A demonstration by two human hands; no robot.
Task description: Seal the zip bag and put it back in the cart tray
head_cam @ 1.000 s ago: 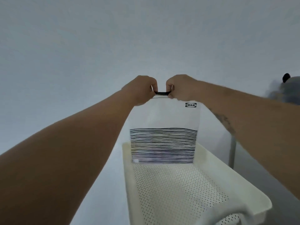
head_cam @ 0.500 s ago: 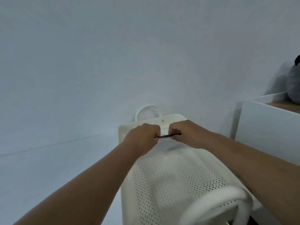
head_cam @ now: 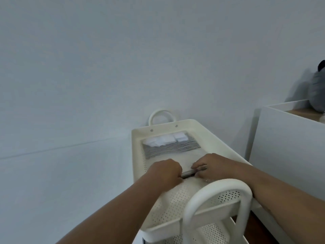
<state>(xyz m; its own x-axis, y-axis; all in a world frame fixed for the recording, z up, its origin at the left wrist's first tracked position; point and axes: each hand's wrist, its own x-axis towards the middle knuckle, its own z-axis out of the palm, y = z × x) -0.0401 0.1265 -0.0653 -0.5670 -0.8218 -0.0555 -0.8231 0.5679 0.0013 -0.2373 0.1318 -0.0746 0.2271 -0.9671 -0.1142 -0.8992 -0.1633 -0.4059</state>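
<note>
Left hand and right hand pinch the zip strip of the bag, flat in the tray. I judge it light, limp, slick; grip that stiffer strip.

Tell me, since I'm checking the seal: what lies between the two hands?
Head view: only the dark zip strip of the zip bag lies between left hand and right hand.

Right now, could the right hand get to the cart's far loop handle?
Probably yes: between the right hand and the far handle only the zip bag lies flat in the tray; it must first release the bag's zip edge.
</note>
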